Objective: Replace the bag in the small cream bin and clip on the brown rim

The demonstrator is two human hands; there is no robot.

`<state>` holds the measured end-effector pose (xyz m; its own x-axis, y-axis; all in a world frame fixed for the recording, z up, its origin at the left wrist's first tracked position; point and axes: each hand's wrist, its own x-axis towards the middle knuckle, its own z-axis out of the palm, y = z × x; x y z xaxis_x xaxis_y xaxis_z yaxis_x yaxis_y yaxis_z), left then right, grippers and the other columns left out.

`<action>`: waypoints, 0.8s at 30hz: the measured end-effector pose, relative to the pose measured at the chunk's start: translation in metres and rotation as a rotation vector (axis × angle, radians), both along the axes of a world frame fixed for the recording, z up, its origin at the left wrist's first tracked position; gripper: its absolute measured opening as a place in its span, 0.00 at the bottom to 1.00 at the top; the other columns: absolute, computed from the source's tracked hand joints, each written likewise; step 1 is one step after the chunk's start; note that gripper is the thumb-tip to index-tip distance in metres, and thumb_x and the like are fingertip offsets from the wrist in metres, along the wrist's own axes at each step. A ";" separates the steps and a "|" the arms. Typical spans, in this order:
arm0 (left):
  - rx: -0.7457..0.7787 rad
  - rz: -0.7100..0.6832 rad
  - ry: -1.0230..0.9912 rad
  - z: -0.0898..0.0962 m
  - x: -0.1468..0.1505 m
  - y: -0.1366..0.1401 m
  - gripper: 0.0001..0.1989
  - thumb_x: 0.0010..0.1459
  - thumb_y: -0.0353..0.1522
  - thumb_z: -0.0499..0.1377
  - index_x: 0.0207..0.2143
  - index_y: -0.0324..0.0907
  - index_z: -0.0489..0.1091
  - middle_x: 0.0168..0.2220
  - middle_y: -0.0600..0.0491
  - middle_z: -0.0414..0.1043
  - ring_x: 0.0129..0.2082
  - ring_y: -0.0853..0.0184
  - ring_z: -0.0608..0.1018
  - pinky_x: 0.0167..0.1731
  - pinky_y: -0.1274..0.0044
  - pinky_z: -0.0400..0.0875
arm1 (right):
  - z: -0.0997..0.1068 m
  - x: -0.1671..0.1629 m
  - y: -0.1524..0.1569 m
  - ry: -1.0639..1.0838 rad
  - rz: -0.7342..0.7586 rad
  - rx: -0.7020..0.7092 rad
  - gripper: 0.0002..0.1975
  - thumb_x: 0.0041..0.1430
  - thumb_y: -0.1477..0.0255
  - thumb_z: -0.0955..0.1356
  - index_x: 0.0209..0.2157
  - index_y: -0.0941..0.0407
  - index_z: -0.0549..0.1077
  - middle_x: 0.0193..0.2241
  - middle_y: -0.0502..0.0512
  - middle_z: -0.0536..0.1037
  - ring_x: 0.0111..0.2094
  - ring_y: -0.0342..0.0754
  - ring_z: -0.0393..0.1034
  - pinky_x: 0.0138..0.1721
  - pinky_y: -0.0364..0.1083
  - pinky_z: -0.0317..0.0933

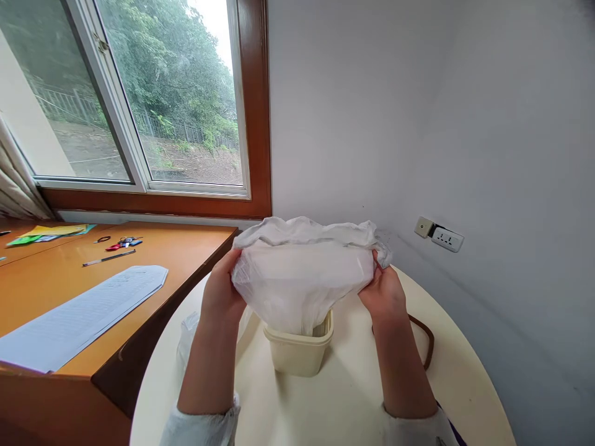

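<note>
A thin white plastic bag (302,272) is stretched wide between my two hands. My left hand (223,288) is closed on its left edge, and my right hand (385,288) grips the right edge, where a bit of red shows by the fingers. The bag's mouth is gathered and wavy along the top. Its lower part hangs down into a small cream plastic bin (297,356) on the round table, hiding much of the bin's far rim. Most of my fingertips are behind the plastic.
The round cream table (353,396) carries a brown loop (428,341) beside my right forearm and another crumpled clear bag (188,328) by my left. On the orange desk (195,248) lie papers (88,316), a pen (109,257) and keys (123,243). A wall with a socket (447,238) stands behind.
</note>
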<state>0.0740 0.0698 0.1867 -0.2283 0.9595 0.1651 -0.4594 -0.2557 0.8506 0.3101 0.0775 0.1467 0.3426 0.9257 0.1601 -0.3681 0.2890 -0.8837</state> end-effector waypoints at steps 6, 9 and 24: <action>0.008 0.021 -0.055 -0.001 -0.005 0.001 0.08 0.46 0.35 0.58 0.30 0.40 0.67 0.27 0.54 0.72 0.30 0.65 0.75 0.29 0.78 0.69 | -0.008 0.005 0.002 0.073 0.009 -0.043 0.16 0.53 0.62 0.61 0.43 0.51 0.67 0.46 0.54 0.72 0.48 0.49 0.66 0.41 0.48 0.65; 0.002 0.244 0.005 -0.007 -0.011 0.007 0.08 0.45 0.33 0.58 0.29 0.42 0.63 0.29 0.57 0.68 0.31 0.69 0.73 0.29 0.79 0.68 | -0.017 0.010 0.007 0.026 -0.086 -0.112 0.19 0.52 0.61 0.61 0.46 0.51 0.65 0.49 0.56 0.69 0.49 0.50 0.65 0.42 0.49 0.65; -0.067 -0.007 0.993 -0.029 0.005 0.015 0.26 0.48 0.41 0.56 0.50 0.42 0.63 0.46 0.42 0.69 0.39 0.59 0.74 0.37 0.70 0.67 | -0.008 -0.029 -0.003 -0.901 -0.115 0.016 0.15 0.55 0.65 0.60 0.40 0.54 0.72 0.43 0.55 0.73 0.39 0.47 0.67 0.42 0.48 0.59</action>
<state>0.0790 0.0849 0.1579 -0.0101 0.9747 0.2232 0.4673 -0.1927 0.8629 0.2808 0.0744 0.1382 0.1715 0.8890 0.4246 0.4920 0.2961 -0.8187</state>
